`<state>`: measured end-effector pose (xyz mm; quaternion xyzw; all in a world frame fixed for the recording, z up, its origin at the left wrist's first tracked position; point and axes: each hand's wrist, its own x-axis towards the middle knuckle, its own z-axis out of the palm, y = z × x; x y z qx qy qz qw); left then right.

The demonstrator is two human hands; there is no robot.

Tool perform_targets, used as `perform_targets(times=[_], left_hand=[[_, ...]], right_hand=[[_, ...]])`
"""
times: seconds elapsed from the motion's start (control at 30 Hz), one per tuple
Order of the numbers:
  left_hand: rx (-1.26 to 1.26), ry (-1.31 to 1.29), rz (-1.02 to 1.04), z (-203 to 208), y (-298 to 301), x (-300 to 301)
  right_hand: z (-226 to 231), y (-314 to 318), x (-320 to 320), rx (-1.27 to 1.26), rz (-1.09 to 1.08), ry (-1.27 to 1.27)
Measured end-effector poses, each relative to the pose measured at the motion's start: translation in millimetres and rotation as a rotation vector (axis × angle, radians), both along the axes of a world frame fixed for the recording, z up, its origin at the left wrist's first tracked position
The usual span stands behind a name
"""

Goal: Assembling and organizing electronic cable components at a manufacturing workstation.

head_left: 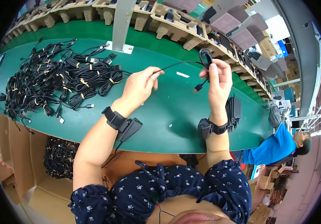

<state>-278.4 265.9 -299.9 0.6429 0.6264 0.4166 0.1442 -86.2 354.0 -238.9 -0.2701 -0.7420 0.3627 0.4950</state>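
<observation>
Above the green table (168, 119), you hold one black cable (179, 64) between both hands.
Your right hand (218, 80) grips its coiled end; your left hand (140, 86) pinches the straight run; bundled cables (55, 82) lie left.

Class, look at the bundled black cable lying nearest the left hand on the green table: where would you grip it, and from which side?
Probably grip the bundled cable across its middle, at the yellow tie, from above. It lies flat on the green table; the tie binds its loops, while its plug end trails loose toward the left hand.
</observation>
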Motion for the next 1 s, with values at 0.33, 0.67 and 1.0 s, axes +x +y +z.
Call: perform_targets(times=[0.33,0.67,1.0], left_hand=[[-0.382,-1.264,-0.349,-25,3,25],[-0.751,-1.040,-0.470,-11,3,16],[-0.308,-1.087,-0.189,-29,16,20]], right_hand=[[-29,-20,-43,0.361,-0.021,-0.338],[-10,-7,-6,0.593,0.493,-0.979],[12,72,15,0.609,-0.175,-0.648]])
